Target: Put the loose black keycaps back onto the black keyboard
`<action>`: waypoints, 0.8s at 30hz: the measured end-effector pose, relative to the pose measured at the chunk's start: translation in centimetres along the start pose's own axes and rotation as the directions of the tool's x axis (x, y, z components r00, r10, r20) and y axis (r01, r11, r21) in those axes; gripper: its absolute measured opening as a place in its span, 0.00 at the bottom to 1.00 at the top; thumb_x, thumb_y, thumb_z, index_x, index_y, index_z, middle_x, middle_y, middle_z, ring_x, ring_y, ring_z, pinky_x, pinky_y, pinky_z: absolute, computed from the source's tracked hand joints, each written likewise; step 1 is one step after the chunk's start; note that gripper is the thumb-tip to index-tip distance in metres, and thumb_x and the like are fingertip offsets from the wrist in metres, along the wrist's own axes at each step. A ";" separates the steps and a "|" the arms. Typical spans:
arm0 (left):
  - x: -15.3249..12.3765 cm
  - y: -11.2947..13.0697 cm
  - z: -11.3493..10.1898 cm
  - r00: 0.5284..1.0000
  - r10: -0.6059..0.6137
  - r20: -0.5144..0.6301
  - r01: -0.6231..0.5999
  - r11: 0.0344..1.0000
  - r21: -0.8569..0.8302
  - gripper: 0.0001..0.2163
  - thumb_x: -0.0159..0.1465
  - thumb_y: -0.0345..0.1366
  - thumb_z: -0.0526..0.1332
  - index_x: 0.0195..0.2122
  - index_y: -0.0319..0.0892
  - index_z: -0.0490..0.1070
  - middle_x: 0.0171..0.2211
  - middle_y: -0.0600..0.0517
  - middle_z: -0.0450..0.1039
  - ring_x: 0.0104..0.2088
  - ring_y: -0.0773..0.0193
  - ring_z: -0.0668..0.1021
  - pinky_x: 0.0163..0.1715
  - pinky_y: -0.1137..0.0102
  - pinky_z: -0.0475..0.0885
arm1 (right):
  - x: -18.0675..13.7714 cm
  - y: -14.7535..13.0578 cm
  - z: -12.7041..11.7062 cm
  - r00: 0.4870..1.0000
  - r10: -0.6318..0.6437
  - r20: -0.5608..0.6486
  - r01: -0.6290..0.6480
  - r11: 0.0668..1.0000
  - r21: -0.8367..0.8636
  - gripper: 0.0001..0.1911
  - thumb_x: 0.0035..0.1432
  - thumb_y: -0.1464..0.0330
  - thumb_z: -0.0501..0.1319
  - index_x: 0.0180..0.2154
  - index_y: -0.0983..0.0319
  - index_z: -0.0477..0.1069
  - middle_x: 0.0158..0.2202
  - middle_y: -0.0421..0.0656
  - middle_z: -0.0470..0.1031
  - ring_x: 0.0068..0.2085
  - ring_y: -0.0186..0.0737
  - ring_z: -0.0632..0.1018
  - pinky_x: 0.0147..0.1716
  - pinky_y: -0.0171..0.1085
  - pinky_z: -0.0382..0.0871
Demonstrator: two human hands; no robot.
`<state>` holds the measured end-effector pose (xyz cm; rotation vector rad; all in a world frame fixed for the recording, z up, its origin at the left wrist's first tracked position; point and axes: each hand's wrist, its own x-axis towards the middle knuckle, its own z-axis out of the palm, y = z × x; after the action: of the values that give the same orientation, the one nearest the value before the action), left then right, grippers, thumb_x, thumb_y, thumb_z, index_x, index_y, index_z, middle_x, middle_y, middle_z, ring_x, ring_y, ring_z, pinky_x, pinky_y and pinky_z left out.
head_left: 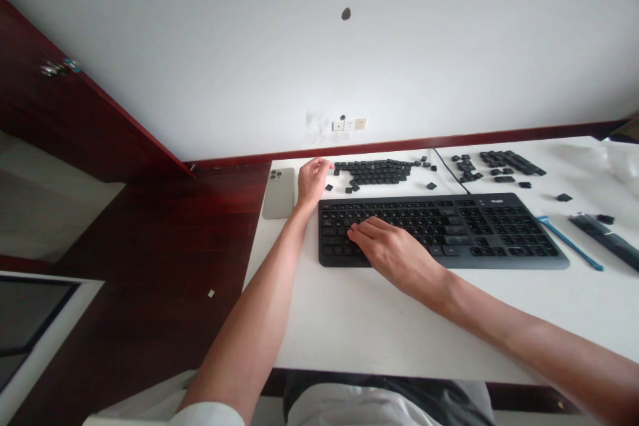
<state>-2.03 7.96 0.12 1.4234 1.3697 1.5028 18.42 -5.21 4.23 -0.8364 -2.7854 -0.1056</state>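
A black keyboard [504,261] lies on the white table; many of its key positions have no caps, while some at the lower left have them. Over its left part my right hand [392,249] reaches down, fingers pressed together at the keys; whatever is between the fingertips is hidden. My left hand [313,178] rests just beyond the keyboard's upper left corner, fingers curled, with the tips beside the left end of a group of loose black keycaps [382,172]. I cannot make out what the left fingertips hold, if anything.
A pale phone [279,194] lies at the table's left edge. More loose keycaps [512,161] lie behind the keyboard at the right. A blue tool [572,243] and a dark strip-shaped object [606,239] are right of it. A cable [449,170] runs to the back edge.
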 end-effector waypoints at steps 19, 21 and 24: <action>0.3 0.0 0.0 0.997 0.075 0.023 -0.076 0.997 0.024 0.09 0.64 0.38 0.59 0.29 0.42 0.75 0.28 0.53 0.76 0.31 0.65 0.75 0.33 0.72 0.66 | 3.4 9.2 -0.8 0.956 0.192 -0.222 -0.150 0.970 0.194 0.14 0.67 0.72 0.58 0.43 0.60 0.84 0.46 0.48 0.82 0.48 0.52 0.77 0.46 0.47 0.73; 0.3 0.0 0.0 0.998 0.065 0.023 -0.066 0.998 0.021 0.10 0.64 0.39 0.59 0.29 0.42 0.75 0.27 0.54 0.75 0.29 0.65 0.75 0.31 0.72 0.65 | 4.4 10.8 -0.4 0.968 0.156 -0.197 -0.125 0.979 0.161 0.14 0.67 0.72 0.58 0.41 0.60 0.84 0.46 0.49 0.81 0.47 0.51 0.76 0.47 0.47 0.71; 0.2 0.1 0.0 0.998 0.065 0.024 -0.065 0.998 0.023 0.10 0.64 0.39 0.59 0.29 0.42 0.75 0.26 0.54 0.74 0.28 0.65 0.74 0.31 0.72 0.65 | 5.7 11.8 0.5 0.975 0.131 -0.181 -0.104 0.983 0.151 0.14 0.67 0.73 0.58 0.40 0.60 0.85 0.45 0.49 0.81 0.46 0.50 0.75 0.47 0.46 0.70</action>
<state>-2.10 8.13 0.29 1.5087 1.3431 1.5113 20.18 7.71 5.18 -0.9031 -2.5252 0.0301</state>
